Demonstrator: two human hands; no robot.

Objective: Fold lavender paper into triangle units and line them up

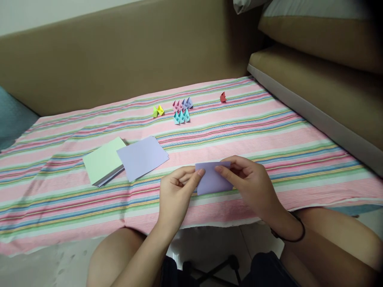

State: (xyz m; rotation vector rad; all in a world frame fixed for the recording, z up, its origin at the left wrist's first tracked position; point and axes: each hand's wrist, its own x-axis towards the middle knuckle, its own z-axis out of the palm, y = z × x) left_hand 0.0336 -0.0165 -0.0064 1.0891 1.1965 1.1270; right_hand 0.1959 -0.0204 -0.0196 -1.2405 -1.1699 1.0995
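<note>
A folded sheet of purple paper [214,183] is held up between my two hands, just above the striped cloth. My left hand [179,187] pinches its left side, thumb on the front face. On the right, my right hand [251,179] grips the upper right part, its thumb lying across the front and its fingers behind. To the left, a few loose purple sheets [143,157] overlap a stack of paper with a light green sheet [104,159] on top.
Small folded paper pieces stand farther back: yellow ones [158,111], pink ones [177,106], purple ones [187,103], turquoise ones [181,116] and a red one [223,97]. A striped cloth [89,207] covers the seat. Brown cushions [323,83] rise at the right, a backrest [134,52] behind.
</note>
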